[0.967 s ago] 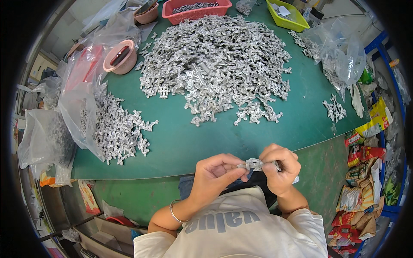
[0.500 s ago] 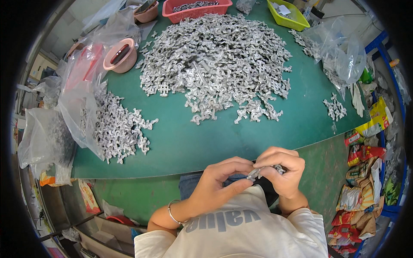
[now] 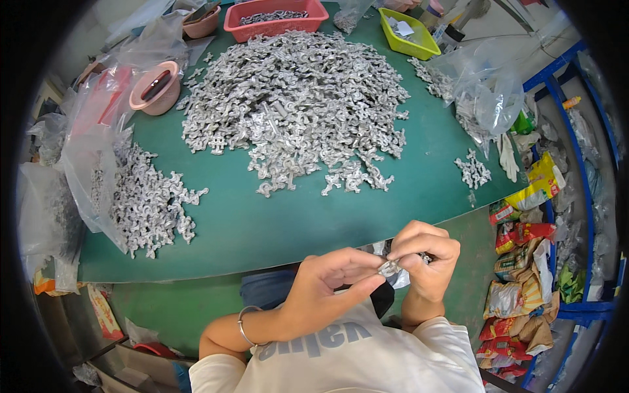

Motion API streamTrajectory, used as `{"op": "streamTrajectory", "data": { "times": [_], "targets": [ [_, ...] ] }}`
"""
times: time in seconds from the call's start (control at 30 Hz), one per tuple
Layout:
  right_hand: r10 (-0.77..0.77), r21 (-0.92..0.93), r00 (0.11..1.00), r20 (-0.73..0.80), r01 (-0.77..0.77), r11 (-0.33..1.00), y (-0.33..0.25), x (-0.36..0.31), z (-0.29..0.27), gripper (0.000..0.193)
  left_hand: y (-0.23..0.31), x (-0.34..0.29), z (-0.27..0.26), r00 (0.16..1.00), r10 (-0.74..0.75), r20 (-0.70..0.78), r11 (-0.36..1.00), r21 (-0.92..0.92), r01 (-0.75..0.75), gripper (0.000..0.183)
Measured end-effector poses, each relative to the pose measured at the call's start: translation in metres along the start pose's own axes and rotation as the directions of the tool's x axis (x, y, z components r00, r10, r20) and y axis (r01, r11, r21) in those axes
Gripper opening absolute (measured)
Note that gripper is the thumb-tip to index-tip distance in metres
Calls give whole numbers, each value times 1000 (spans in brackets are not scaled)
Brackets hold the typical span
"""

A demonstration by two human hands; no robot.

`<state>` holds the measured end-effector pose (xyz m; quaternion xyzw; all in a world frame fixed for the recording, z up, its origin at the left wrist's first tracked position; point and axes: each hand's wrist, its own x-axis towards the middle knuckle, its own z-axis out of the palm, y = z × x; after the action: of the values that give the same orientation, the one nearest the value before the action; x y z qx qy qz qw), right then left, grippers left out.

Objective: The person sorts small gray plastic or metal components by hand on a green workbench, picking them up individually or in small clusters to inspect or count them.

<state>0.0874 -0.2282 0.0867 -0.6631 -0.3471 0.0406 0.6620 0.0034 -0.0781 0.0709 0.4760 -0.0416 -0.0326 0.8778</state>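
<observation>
Just off the table's near edge, my two hands meet around a small silvery metal casting (image 3: 389, 268). My right hand (image 3: 427, 262) is closed on it, with more grey metal showing between its curled fingers. The fingers and thumb of my left hand (image 3: 331, 280) pinch in at the casting's left end. Much of the casting is covered by my fingers, so its full shape is hidden. A large heap of similar silvery castings (image 3: 295, 105) spreads over the green table (image 3: 275, 229) beyond my hands.
A smaller pile of castings (image 3: 154, 196) spills from a clear plastic bag (image 3: 95, 177) at left. A few castings (image 3: 472, 170) lie at right beside a white glove (image 3: 506, 157). Behind stand a red basket (image 3: 275, 27), a yellow-green basket (image 3: 419, 44) and a pink bowl (image 3: 169, 98).
The view has shifted, so the table and piles sit further left in the picture. Both hands stay together at the casting, with only slight movement of the fingers.
</observation>
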Motion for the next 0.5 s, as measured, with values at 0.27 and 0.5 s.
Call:
{"op": "streamTrajectory", "data": {
  "times": [0.27,0.5],
  "targets": [
    [-47,-66,993,-104,40,997,-4,-8,4,14,2,1,6,1000,-11,0,1000,-29,11,20],
    [-49,-29,992,-117,46,999,-3,-12,7,13,1,-1,6,999,38,22,998,-53,-37,19]
  ]
}}
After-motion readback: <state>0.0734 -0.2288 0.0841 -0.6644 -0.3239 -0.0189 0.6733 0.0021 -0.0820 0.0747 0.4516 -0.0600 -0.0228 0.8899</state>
